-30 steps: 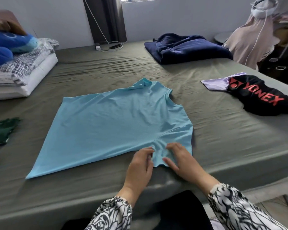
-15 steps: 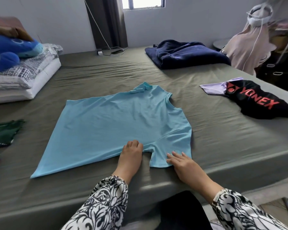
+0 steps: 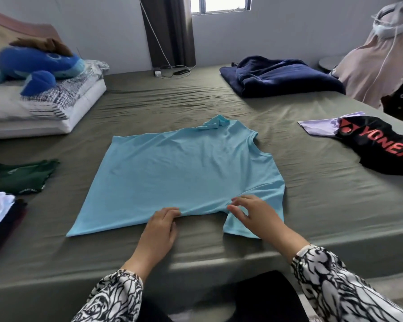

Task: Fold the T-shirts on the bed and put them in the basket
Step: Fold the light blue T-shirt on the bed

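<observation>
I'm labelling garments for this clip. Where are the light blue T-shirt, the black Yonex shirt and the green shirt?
light blue T-shirt (image 3: 184, 168), head view, middle of its body.
black Yonex shirt (image 3: 379, 145), head view, red lettering.
green shirt (image 3: 19, 178), head view, middle.

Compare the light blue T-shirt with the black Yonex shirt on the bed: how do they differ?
The light blue T-shirt lies spread flat; the black Yonex shirt lies bunched. The blue one is plain; the black one bears red lettering. Both hands touch the blue one's near edge; nothing touches the black one. Both rest on the bed.
</observation>
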